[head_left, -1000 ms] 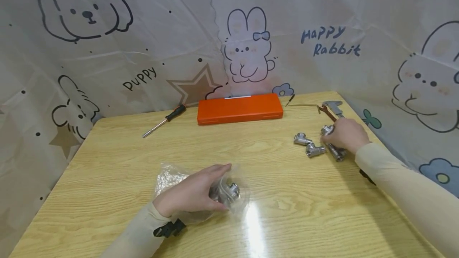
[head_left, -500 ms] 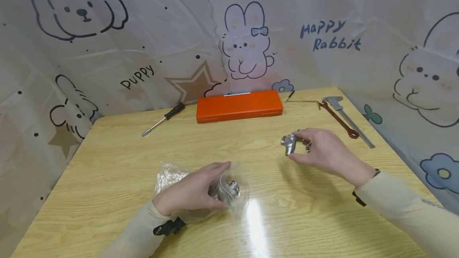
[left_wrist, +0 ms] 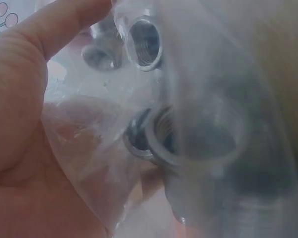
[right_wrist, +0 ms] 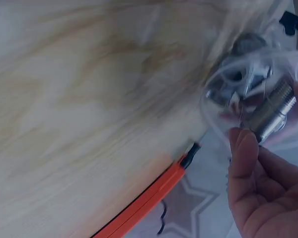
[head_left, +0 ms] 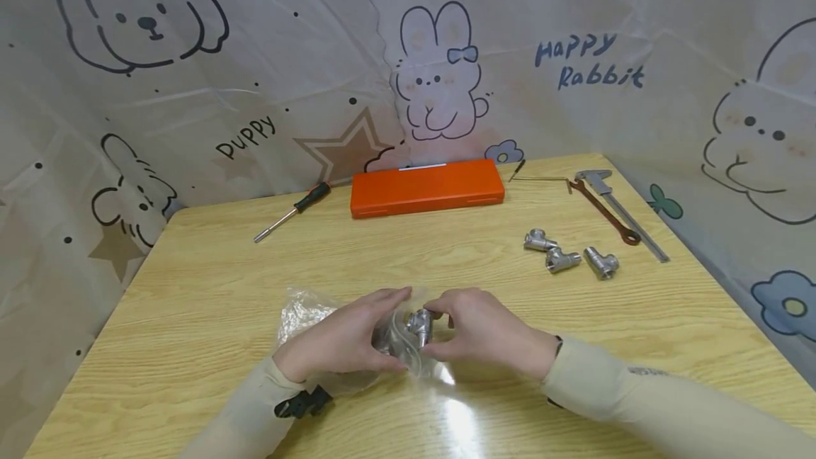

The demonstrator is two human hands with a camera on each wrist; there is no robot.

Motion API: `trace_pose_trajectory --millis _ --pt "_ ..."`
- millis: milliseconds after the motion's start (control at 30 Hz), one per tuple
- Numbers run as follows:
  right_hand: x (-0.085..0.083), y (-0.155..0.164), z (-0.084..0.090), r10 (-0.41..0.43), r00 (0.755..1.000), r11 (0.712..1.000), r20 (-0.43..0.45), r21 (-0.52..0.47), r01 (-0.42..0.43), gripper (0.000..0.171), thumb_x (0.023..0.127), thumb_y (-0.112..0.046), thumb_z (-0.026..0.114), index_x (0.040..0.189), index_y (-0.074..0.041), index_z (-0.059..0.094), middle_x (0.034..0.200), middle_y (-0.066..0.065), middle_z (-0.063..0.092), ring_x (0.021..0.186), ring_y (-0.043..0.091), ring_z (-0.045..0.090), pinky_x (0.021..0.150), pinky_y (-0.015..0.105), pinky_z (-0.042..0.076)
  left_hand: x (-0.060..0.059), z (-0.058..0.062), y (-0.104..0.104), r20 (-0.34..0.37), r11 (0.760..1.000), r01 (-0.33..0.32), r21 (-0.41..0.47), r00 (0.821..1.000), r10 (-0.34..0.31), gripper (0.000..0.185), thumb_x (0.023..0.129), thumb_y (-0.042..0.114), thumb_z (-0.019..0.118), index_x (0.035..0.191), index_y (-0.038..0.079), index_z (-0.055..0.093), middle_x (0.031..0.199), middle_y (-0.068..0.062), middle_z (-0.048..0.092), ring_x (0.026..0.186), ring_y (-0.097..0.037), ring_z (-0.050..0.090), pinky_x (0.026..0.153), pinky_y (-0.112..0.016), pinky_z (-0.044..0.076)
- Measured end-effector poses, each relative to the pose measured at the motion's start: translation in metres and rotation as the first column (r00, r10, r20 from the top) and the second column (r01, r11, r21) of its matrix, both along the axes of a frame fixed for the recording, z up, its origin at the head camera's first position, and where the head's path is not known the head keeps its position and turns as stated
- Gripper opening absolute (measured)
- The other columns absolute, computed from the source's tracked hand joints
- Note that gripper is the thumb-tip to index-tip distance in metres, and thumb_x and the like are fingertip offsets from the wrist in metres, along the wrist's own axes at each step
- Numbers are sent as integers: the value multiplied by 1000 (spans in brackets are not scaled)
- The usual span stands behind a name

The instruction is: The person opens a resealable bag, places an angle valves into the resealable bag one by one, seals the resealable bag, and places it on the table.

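In the head view my left hand (head_left: 341,337) holds a clear plastic bag (head_left: 306,314) low in the middle of the table, thumb and fingers apart around its mouth. More metal fittings (left_wrist: 146,44) show inside the bag in the left wrist view. Between thumb and fingertips my right hand (head_left: 487,328) pinches a shiny metal tee pipe fitting (head_left: 420,323) right at the bag's opening. Its threaded end (right_wrist: 283,96) shows in the right wrist view. Farther right lie three similar tee fittings, one at the back (head_left: 539,239), one in the middle (head_left: 562,259) and one at the right (head_left: 601,262).
An orange case (head_left: 427,188) lies at the back of the wooden table (head_left: 210,282). Left of it is a black-handled screwdriver (head_left: 293,211). Toward the right edge lie a reddish wrench (head_left: 605,212), a caliper (head_left: 627,217) and a thin rod (head_left: 540,178). A printed cloth (head_left: 306,41) hangs behind.
My right hand has picked up one tee fitting from the group at the right and carried it left to the bag's mouth. The left hand has stayed on the bag.
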State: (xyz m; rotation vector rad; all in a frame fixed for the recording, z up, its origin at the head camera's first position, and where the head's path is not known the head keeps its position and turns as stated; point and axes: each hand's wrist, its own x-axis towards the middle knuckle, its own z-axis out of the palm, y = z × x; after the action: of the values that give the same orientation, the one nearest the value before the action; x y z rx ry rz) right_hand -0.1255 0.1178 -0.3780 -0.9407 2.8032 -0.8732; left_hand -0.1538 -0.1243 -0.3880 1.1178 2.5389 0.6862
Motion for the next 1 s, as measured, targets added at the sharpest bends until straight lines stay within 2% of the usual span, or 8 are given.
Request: trace_pose_trajectory --millis 233,400,567,733,800,900,1000 --pt "-3 -31 -10 53 989 995 -138 94 -40 44 80 -35 82 113 -7 73 94 0 73 79 9 64 70 22 54 0 -1 -1 -7 999 23 22 1000 -23 105 75 43 85 156 8 29 156 -5 35 138 -21 39 112 -40 35" --pt "-7 -45 -15 58 993 995 -107 91 -48 27 84 -38 79 93 -13 75 75 -11 63 65 2 53 58 18 48 0 -1 -2 -16 999 28 40 1000 -27 106 75 42 86 156 4 29 155 -6 38 137 -21 40 112 -40 36" --pt "-9 -50 -18 82 991 991 -108 112 -70 22 85 -35 78 84 -14 75 73 -10 64 66 2 54 62 19 50 0 -2 -3 -15 999 26 47 1000 -25 105 75 40 87 155 4 29 154 -7 39 137 -20 40 111 -39 37" --pt "-7 -43 -14 87 991 991 -97 106 -77 19 84 -30 79 95 -15 76 83 -8 69 73 4 61 67 20 53 0 -1 -3 -5 999 26 42 1000 -26 105 75 40 87 155 4 29 154 -7 39 137 -21 41 112 -40 36" --pt "-6 -35 -7 69 993 990 -92 125 -57 28 84 -30 80 105 -13 75 94 -4 72 82 8 65 75 24 55 0 0 -2 -7 999 25 31 1000 -25 105 75 39 87 156 5 28 154 -7 39 136 -22 41 111 -41 36" --pt "-5 -13 4 9 993 987 -114 158 9 42 83 -31 80 116 -7 72 107 5 72 92 18 68 82 33 57 0 2 -1 -11 1000 22 17 1000 -22 105 75 38 87 156 5 28 154 -8 39 136 -24 42 111 -43 37" --pt "-8 19 17 -91 988 982 -122 155 110 46 85 -34 78 119 -3 71 111 11 72 96 25 69 83 38 57 1 4 0 1 1000 15 11 1000 -15 104 75 36 87 156 6 29 155 -9 38 136 -25 41 111 -44 37"
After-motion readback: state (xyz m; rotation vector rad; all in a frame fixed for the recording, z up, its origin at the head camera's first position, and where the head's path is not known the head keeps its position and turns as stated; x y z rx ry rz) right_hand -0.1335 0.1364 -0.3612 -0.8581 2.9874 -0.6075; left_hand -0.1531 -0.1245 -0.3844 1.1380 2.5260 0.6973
